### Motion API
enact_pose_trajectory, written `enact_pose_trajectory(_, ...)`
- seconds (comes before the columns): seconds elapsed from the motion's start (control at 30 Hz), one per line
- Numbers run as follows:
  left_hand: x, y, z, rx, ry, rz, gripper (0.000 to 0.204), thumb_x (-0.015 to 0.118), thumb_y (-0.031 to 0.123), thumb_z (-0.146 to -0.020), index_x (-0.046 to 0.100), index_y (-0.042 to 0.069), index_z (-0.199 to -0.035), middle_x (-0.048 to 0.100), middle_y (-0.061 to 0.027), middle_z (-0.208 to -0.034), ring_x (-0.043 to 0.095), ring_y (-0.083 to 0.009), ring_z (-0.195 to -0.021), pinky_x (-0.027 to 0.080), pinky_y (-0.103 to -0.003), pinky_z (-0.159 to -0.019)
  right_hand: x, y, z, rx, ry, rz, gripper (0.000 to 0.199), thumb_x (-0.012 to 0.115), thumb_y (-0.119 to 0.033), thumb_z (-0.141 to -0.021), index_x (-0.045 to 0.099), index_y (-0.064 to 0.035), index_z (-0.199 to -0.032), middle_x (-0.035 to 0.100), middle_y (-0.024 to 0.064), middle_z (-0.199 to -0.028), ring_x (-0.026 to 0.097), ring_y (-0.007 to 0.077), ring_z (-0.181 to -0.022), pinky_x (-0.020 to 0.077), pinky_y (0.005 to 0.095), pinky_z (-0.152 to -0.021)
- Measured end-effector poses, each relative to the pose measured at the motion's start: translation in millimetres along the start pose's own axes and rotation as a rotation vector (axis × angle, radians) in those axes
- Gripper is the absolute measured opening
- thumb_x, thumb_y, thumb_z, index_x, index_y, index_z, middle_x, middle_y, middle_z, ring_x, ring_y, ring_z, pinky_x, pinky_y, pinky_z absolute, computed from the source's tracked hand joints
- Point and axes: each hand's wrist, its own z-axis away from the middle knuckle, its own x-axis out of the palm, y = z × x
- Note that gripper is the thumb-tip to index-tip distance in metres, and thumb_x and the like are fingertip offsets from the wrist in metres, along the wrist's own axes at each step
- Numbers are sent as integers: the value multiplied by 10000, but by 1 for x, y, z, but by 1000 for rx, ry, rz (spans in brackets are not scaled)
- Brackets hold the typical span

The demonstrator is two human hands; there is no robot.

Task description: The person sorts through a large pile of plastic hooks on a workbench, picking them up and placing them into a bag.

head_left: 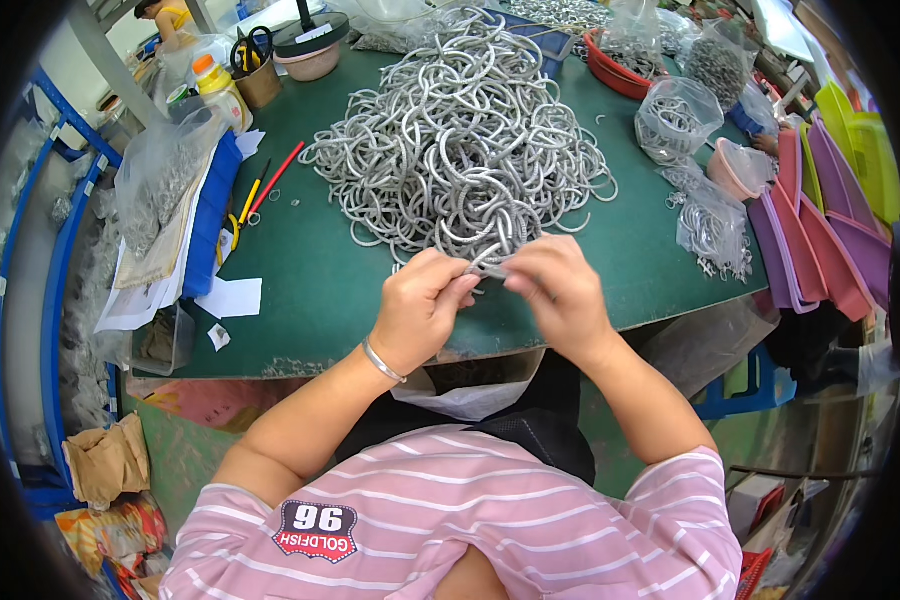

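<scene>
A tall heap of silvery curved metal rings point(470, 140) covers the middle of the green table point(350, 330). At the heap's near edge my left hand point(425, 305) pinches a silver ring point(488, 270) between thumb and fingers. My right hand point(562, 298), slightly blurred, is closed on the other side of the same ring. Its fingertips are partly hidden. A bracelet point(381, 361) circles my left wrist.
Red-handled pliers point(276, 182), a blue tray point(213, 213) with papers and bags, and a yellow bottle point(222, 92) stand left. Right are a red basin point(618, 66), bags of metal parts point(714, 232) and stacked coloured bins point(818, 235). A white bag point(475, 395) hangs below the table edge.
</scene>
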Motion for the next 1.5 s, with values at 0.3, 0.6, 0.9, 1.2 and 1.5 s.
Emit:
enact_pose_trajectory(0.3, 23, -21, 15, 80, 121, 318, 81, 534, -41, -920, 604, -76, -940, 556, -129, -1011, 688, -240, -830, 586, -303, -755, -21, 18, -19, -98, 211, 111, 207, 716, 18, -681, 686, -82, -860, 666, 45, -821, 601, 241, -756, 448, 317, -702)
enact_pose_trajectory(0.6, 3, -15, -3, -329, -6, 299, 305, 469, -89, -901, 504, 7, -1188, 563, -48, -800, 663, -144, -756, 583, -263, -690, -23, -16, -53, -475, -157, 384, 142, 667, -91, -738, 644, -87, -878, 585, 22, -730, 575, 215, -684, 445, 335, -608)
enact_pose_trajectory(0.9, -5, -36, 7, -89, 131, -19, 67, 480, -58, -931, 498, -28, -989, 626, -95, -867, 660, -153, -800, 546, -260, -722, -1, -34, -31, -544, -216, 561, 62, 617, -64, -720, 615, -90, -775, 539, 13, -676, 546, 186, -683, 416, 338, -610)
enact_pose_trajectory(1.2, -4, -19, 1, 65, 86, -93, 165, 596, 89, -916, 466, 14, -984, 596, -120, -779, 625, -251, -663, 494, -336, -627, -10, -13, -37, -46, 86, 188, 68, 644, -66, -844, 598, -19, -825, 593, 97, -706, 552, 198, -586, 419, 287, -540)
enact_pose_trajectory(1.5, -9, -3, -11, 119, 94, -103, 133, 642, 26, -848, 584, 24, -967, 614, -113, -819, 613, -228, -685, 486, -319, -600, -4, -10, -25, -163, 1, 217, 47, 649, -6, -792, 642, -37, -826, 588, 67, -759, 556, 253, -738, 442, 353, -680)
